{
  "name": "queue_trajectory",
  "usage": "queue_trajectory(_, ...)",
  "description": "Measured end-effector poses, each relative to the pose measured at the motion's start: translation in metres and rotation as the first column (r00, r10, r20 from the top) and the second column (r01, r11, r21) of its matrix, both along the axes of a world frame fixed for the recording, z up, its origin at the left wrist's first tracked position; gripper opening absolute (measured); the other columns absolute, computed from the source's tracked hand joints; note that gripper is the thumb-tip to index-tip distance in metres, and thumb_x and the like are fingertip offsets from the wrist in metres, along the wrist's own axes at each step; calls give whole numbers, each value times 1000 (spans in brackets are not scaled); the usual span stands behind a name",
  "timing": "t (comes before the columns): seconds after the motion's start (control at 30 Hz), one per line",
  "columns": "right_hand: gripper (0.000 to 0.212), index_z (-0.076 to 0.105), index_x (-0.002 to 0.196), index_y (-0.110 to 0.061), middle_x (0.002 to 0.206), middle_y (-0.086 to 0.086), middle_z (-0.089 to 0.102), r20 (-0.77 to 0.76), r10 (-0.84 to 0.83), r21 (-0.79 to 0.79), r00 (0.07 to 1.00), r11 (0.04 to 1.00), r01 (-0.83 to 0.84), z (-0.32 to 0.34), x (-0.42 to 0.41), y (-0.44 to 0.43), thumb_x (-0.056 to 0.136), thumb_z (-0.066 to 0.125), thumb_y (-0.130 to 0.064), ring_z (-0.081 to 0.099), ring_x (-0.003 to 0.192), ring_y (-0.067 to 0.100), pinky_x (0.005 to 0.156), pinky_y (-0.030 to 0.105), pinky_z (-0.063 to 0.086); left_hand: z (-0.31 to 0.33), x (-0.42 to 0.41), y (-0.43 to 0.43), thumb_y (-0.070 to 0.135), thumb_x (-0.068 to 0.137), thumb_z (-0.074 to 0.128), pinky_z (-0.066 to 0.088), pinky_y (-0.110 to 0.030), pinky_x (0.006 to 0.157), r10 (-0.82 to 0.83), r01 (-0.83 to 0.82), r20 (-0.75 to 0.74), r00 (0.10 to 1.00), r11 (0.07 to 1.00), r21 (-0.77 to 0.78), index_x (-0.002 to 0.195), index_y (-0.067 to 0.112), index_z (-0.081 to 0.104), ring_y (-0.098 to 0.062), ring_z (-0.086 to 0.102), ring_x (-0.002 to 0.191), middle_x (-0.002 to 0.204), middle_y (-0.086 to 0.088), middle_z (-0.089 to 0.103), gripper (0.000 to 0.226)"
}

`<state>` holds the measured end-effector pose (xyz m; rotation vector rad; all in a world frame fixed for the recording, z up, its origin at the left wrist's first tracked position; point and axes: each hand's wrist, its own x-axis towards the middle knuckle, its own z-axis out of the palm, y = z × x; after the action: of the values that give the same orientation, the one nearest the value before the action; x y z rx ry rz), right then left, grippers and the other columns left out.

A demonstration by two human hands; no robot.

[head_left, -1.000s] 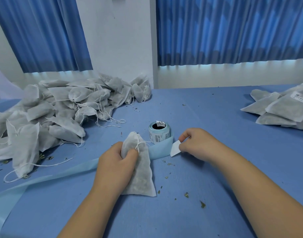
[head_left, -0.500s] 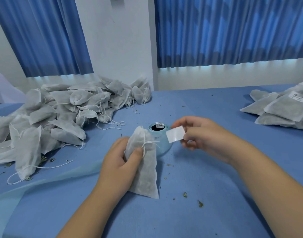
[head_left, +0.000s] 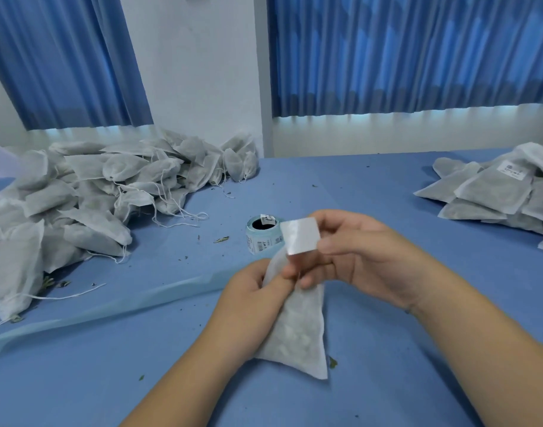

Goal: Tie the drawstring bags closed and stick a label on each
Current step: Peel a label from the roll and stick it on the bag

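A white drawstring bag (head_left: 298, 328) filled with dried herbs hangs tilted over the blue table, its bottom corner touching the cloth. My left hand (head_left: 251, 291) grips its upper part from the left. My right hand (head_left: 353, 254) pinches a white label (head_left: 299, 235) by its right edge, holding it just above the bag's top. The bag's neck is hidden behind my fingers. The label roll (head_left: 262, 234) stands upright just behind my hands.
A big heap of unlabelled bags (head_left: 88, 198) with loose strings fills the left. A stack of labelled bags (head_left: 504, 189) lies at the right edge. A pale blue backing strip (head_left: 110, 306) trails left from the roll. Herb crumbs dot the blue table (head_left: 387, 195).
My right hand peeled the label off the strip and lifted it towards me, over the bag's top. My left hand shifted the bag right and nearer.
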<state>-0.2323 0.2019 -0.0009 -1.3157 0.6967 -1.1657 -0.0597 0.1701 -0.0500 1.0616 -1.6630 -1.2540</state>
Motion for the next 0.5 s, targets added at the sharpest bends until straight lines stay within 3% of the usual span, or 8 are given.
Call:
queue_trajectory(0.17, 11, 65, 87, -7, 83, 12, 72, -58, -288, -114, 956, 953, 280, -4, 13, -3, 81, 59, 1, 73, 80, 26, 59, 26, 54, 0, 11, 3, 37, 76, 65, 49, -31, 71, -152, 166, -129, 980, 981, 103, 92, 16, 73, -15, 64, 76, 82, -1, 69, 27)
queue_trajectory(0.23, 22, 65, 84, -9, 79, 11, 72, -139, -394, -212, 909, 908, 361, -6, 19, -1, 87, 55, 11, 71, 68, 15, 58, 24, 54, 1, 12, 2, 33, 75, 63, 48, -34, 73, -174, 190, -139, 975, 975, 112, 94, 14, 73, -18, 64, 78, 84, -4, 69, 28)
queue_trajectory(0.3, 32, 66, 80, -16, 78, 8, 73, -200, -498, -322, 844, 847, 423, -10, 22, 0, 87, 53, 12, 69, 65, 16, 60, 32, 55, 0, 12, 1, 30, 74, 63, 48, -34, 73, -167, 193, -173, 971, 970, 145, 91, 13, 74, -20, 64, 77, 84, -7, 70, 25)
queue_trajectory(0.37, 32, 68, 80, -20, 78, 3, 73, -249, -592, -460, 767, 769, 444, -13, 23, -1, 85, 55, 9, 68, 74, 27, 69, 43, 53, 0, 14, -1, 28, 75, 65, 49, -36, 74, -159, 200, -220, 962, 962, 183, 89, 13, 75, -22, 65, 76, 84, -9, 71, 23)
queue_trajectory(0.43, 25, 69, 82, -16, 77, -1, 71, -269, -680, -624, 682, 662, 414, -16, 23, -1, 82, 56, 4, 67, 75, 20, 70, 35, 54, 0, 15, -3, 27, 75, 65, 51, -41, 77, -165, 221, -258, 952, 953, 206, 90, 9, 75, -23, 65, 76, 84, -10, 70, 25)
queue_trajectory(0.5, 19, 71, 84, -11, 79, -2, 69, -283, -761, -775, 585, 540, 328, -17, 24, 0, 79, 57, 1, 63, 73, 12, 69, 25, 52, 1, 16, -2, 26, 76, 64, 53, -34, 70, -178, 239, -283, 943, 950, 201, 87, 11, 76, -19, 65, 72, 80, -7, 69, 23)
